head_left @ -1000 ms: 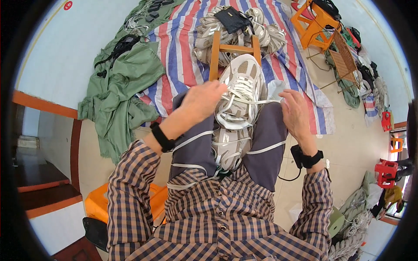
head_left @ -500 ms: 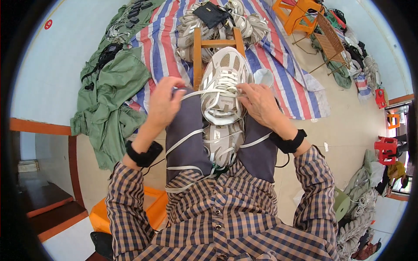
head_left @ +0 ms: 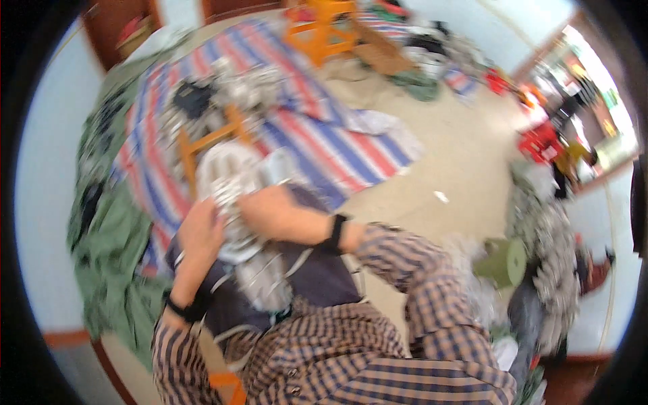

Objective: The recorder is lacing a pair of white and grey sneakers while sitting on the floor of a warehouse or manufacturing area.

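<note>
A light grey and white sneaker [head_left: 228, 165] rests toe-away on a wooden stand [head_left: 210, 140] between my legs, with its white shoelace [head_left: 228, 192] across the front. Blur softens the whole view. My left hand [head_left: 200, 233] is closed at the shoe's left side, fingers curled by the lace. On the other side my right hand [head_left: 266, 212] reaches across the laces, its fingertips bent in and partly smeared, pinching at the lace. Below them a second pale sneaker [head_left: 263, 283] lies in my lap on the dark apron [head_left: 320, 273].
Ahead, a striped sheet [head_left: 337, 158] bears a heap of sneakers [head_left: 250, 88] with a black pouch [head_left: 192, 98] on it. Green cloth [head_left: 115, 263] lies at left. An orange stool [head_left: 324, 30] stands at the back; a green roll [head_left: 501, 262] and piled goods [head_left: 557, 270] are at right.
The view has swung to the right, so the shoe and stand now appear further left and tilted. My left hand has come down beside the shoe, and both hands are closer together.
</note>
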`<state>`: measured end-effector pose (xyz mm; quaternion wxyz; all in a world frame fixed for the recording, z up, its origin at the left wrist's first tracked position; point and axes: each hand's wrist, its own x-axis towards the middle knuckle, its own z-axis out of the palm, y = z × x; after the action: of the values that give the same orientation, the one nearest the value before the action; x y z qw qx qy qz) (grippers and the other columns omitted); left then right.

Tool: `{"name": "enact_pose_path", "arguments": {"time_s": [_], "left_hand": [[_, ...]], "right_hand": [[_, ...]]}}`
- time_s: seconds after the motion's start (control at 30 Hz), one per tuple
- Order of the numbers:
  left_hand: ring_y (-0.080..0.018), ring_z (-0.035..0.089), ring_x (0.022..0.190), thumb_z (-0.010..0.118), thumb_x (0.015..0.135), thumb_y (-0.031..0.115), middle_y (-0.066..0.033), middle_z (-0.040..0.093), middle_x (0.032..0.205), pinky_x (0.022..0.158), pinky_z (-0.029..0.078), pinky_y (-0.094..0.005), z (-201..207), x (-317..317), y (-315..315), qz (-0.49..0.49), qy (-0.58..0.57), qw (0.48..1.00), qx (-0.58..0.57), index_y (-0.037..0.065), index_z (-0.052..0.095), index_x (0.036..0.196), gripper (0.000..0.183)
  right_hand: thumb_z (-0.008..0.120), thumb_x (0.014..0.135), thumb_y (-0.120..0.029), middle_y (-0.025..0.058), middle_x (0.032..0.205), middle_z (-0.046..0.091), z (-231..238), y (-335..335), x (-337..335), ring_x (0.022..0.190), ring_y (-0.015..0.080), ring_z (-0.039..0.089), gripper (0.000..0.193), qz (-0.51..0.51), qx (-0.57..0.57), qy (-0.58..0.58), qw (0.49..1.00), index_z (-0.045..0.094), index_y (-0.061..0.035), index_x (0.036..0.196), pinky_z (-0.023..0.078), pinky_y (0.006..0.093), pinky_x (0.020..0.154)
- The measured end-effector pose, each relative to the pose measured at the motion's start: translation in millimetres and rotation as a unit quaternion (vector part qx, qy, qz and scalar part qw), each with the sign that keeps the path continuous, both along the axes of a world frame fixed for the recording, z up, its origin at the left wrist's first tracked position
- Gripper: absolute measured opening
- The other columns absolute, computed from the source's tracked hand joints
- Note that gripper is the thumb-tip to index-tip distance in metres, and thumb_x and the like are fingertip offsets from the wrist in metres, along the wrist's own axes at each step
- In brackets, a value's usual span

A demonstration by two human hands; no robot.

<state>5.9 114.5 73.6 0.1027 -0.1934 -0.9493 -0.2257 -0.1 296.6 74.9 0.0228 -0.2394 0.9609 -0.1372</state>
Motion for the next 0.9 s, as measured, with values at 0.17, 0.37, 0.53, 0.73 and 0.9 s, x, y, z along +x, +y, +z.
{"name": "enact_pose_path", "arguments": {"time_s": [0.17, 0.37, 0.53, 0.73, 0.9], "left_hand": [[-0.0209, 0.044, 0.06, 0.059, 0.074, 0.009, -0.0112, 0.046, 0.066, 0.059, 0.038, -0.0335, 12, -10, -13, -0.056, -0.188, 0.97, 0.144, 0.0, 0.049, 0.077, 0.014], [-0.0116, 0.037, 0.054, 0.056, 0.068, 0.01, -0.0025, 0.04, 0.055, 0.051, 0.032, -0.0288, 35, -21, -40, -0.112, -0.302, 0.946, 0.035, -0.001, 0.044, 0.065, 0.017], [-0.0054, 0.037, 0.056, 0.056, 0.072, 0.01, 0.0032, 0.041, 0.057, 0.05, 0.031, -0.0236, 45, -8, -116, -0.057, -0.319, 0.945, 0.05, 0.003, 0.044, 0.063, 0.017], [-0.0049, 0.046, 0.064, 0.059, 0.079, 0.016, 0.0027, 0.051, 0.066, 0.058, 0.034, -0.0209, 59, 24, -164, -0.019, -0.385, 0.909, 0.159, 0.006, 0.05, 0.068, 0.017], [-0.0124, 0.05, 0.08, 0.057, 0.088, 0.028, -0.0033, 0.056, 0.08, 0.087, 0.039, -0.0296, 75, 61, -127, -0.089, -0.318, 0.713, 0.619, 0.007, 0.051, 0.084, 0.023]], "right_hand": [[0.061, 0.071, -0.015, 0.0147, 0.066, 0.065, -13, 11, -7, 0.062, 0.0306, 0.066, 0.018, 0.019, -0.038, 0.068, 0.997, 0.058, -0.0004, 0.082, 0.048, 0.0432, 0.052], [0.067, 0.067, -0.016, 0.0069, 0.07, 0.063, 10, 48, -30, 0.064, 0.0209, 0.064, 0.026, -0.021, 0.107, 0.163, 0.981, 0.055, -0.0043, 0.086, 0.043, 0.0413, 0.063], [0.06, 0.071, -0.013, 0.0133, 0.069, 0.065, -11, 118, -61, 0.066, 0.0294, 0.066, 0.009, -0.149, 0.02, 0.16, 0.976, 0.06, -0.0085, 0.079, 0.048, 0.0442, 0.056], [0.055, 0.083, -0.026, 0.0137, 0.08, 0.066, 13, 214, -51, 0.074, 0.0333, 0.064, 0.019, -0.277, 0.175, 0.135, 0.935, 0.061, -0.0095, 0.089, 0.047, 0.0472, 0.062], [0.051, 0.087, -0.03, 0.0186, 0.08, 0.064, 32, 186, -55, 0.075, 0.037, 0.063, 0.024, -0.272, 0.086, 0.144, 0.948, 0.06, -0.0077, 0.084, 0.046, 0.0482, 0.063]]}}
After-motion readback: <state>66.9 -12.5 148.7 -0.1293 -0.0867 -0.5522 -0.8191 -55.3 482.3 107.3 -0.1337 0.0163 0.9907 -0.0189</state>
